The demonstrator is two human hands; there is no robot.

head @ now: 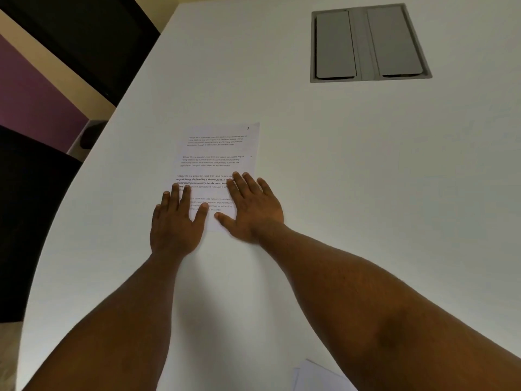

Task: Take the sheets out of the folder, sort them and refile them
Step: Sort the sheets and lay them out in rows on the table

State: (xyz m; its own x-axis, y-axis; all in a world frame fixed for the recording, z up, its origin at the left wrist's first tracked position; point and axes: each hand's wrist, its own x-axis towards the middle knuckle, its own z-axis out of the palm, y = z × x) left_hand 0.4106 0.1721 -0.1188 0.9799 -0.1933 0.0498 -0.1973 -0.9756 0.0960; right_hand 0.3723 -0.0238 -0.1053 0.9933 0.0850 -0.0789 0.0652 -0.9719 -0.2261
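- While both hands lie flat on it, a printed sheet rests on the white desk, a bit left of the middle.
- The left hand has straight fingers spread wide, and they press the near left corner of the sheet. Its palm sits on the desk just beside the paper.
- The right hand is also wide and flat. Its fingers cover the near right part of the sheet, and its thumb points left across the bottom edge.
- Neither hand holds anything; both just press down.
- The far half of the sheet sticks out past the fingertips. It shows blocks of small print and a tiny number in the top right corner.
- More white paper peeks out at the near edge, under the right arm, well apart from the sheet.
- A grey hatch with two lids is set into the desk far away on the right.
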